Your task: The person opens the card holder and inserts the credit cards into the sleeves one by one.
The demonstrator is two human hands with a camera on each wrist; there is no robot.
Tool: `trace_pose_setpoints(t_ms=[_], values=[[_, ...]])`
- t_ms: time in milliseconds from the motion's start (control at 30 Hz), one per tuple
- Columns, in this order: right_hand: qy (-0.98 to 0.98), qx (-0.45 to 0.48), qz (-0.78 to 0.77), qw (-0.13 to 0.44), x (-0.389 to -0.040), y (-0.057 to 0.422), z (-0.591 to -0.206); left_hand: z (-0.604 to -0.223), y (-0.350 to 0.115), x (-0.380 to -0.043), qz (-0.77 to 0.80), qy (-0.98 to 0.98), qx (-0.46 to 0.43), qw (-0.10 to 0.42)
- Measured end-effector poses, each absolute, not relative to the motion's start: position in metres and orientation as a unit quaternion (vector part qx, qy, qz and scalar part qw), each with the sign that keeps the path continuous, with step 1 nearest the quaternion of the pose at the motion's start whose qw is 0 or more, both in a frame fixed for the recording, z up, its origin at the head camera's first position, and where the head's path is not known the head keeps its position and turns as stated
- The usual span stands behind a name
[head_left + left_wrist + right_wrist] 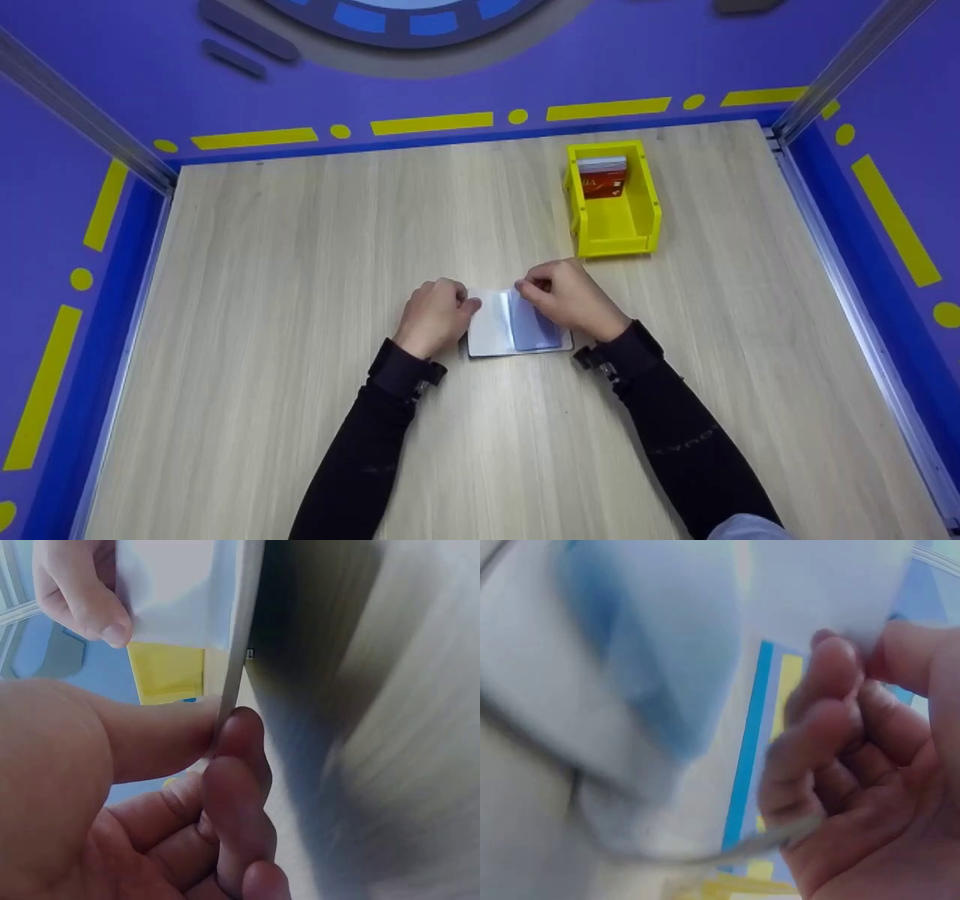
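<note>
A small card holder [489,334] with clear plastic pages lies open on the table in the head view. My left hand [435,316] pinches its left edge, thumb on the inner side and fingers behind the cover [238,637] in the left wrist view. With thumb and fingertips, my right hand [574,296] pinches the upper corner of a bluish clear sleeve page [534,330], which is raised over the right half. The right wrist view shows that page [802,585] between thumb and forefinger, with the bluish sleeve [667,652] blurred beside it.
A yellow bin [615,246] stands beyond my right hand, with a stack of cards [604,184], a red one in front, leaning inside. The wooden table [300,247] is bounded by blue panels [450,97] at the back and sides.
</note>
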State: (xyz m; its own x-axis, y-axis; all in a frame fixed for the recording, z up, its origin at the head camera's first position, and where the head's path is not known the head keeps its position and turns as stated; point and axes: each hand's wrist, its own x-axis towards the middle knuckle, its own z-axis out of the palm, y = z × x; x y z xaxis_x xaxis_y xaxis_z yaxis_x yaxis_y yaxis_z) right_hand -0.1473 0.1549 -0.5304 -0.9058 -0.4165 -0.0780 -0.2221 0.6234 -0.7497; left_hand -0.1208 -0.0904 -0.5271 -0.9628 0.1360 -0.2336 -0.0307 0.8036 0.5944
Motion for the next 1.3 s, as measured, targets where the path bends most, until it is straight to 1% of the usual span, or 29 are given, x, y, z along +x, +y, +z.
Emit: trace_pose_setpoints(t_ms=[133,467,833,1067,1300], values=[[0.877,-0.189,-0.419,0.136,-0.145,0.15,-0.533,-0.527,-0.089,-0.121,0.313,0.94,0.043,0.133],[0.873,-0.269,-0.388,0.125,-0.139,0.134,-0.547,-0.526,-0.092,-0.12,0.312,0.937,0.064,0.141],[0.878,-0.276,-0.365,0.14,-0.137,0.134,-0.547,-0.518,-0.1,-0.12,0.318,0.933,0.051,0.159],[0.875,-0.279,-0.366,0.149,-0.138,0.135,-0.548,-0.525,-0.101,-0.122,0.289,0.937,0.061,0.187],[0.872,-0.277,-0.379,0.139,-0.139,0.138,-0.546,-0.533,-0.1,-0.123,0.281,0.938,0.056,0.194]])
